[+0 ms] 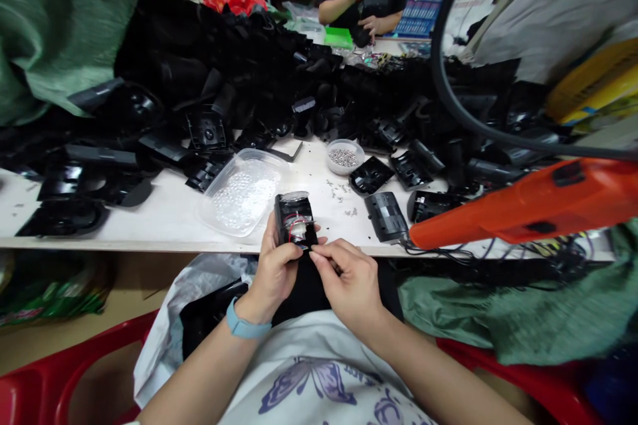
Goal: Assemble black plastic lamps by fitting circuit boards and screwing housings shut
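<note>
A black plastic housing (pixel 294 211) with red wire and a clear part at its top end is held just off the table's front edge. My left hand (pixel 275 272) wraps around its left side and lower end, thumb on the front. At the housing's lower right corner, my right hand (pixel 351 277) is closed in a pinch, thumb against forefinger. Whatever lies between those fingertips is too small to make out. Beyond the housing are a clear tray of small transparent parts (pixel 242 194) and a round tub of small metal screws (pixel 345 157).
Black plastic shells (pixel 209 129) are heaped across the back of the white table (pixel 164 212). An orange power screwdriver (pixel 528 206) juts in from the right, below a dark looped cable (pixel 438 73). A hex key (pixel 292 153) lies mid-table. Across the table another person (pixel 366 0) works.
</note>
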The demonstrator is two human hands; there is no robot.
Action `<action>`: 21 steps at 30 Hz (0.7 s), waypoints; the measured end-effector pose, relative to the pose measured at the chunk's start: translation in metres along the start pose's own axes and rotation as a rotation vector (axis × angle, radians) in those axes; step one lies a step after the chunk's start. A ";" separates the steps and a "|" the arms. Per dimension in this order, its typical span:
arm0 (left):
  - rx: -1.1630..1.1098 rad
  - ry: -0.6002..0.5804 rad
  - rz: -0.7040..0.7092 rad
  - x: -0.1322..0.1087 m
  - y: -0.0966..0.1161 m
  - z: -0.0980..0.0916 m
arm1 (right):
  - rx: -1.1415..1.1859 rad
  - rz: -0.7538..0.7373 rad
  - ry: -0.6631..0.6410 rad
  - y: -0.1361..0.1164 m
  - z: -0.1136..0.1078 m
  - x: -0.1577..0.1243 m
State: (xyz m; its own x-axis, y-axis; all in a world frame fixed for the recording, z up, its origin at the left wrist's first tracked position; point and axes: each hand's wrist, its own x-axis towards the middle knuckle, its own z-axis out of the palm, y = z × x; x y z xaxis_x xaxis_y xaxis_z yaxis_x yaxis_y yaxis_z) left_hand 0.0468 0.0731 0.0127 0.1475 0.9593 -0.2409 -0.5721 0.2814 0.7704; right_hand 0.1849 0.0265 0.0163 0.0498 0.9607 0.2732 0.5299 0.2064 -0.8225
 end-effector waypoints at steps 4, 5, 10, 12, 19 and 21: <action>-0.082 0.056 -0.009 0.002 0.003 0.003 | 0.110 0.029 -0.036 -0.001 0.001 -0.009; -0.095 0.056 -0.003 0.002 0.003 0.003 | 0.132 0.057 -0.011 -0.001 0.001 -0.011; -0.082 -0.017 0.018 0.001 0.001 0.000 | 0.065 0.088 0.072 -0.001 -0.002 -0.011; -0.074 -0.037 0.043 0.001 -0.002 -0.003 | 0.036 0.075 0.058 -0.003 -0.003 -0.007; 0.005 -0.034 0.085 -0.001 -0.005 0.003 | 0.090 0.200 0.024 -0.001 0.002 -0.003; -0.014 -0.012 0.076 -0.002 -0.005 0.004 | 0.021 0.105 0.012 0.001 0.001 -0.004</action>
State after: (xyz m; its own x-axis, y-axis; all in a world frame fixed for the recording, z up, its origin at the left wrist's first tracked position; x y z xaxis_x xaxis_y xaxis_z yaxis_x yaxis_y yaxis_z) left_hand 0.0527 0.0703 0.0114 0.1129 0.9781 -0.1748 -0.5929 0.2075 0.7780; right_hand 0.1848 0.0232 0.0139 0.1144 0.9750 0.1903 0.5033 0.1083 -0.8573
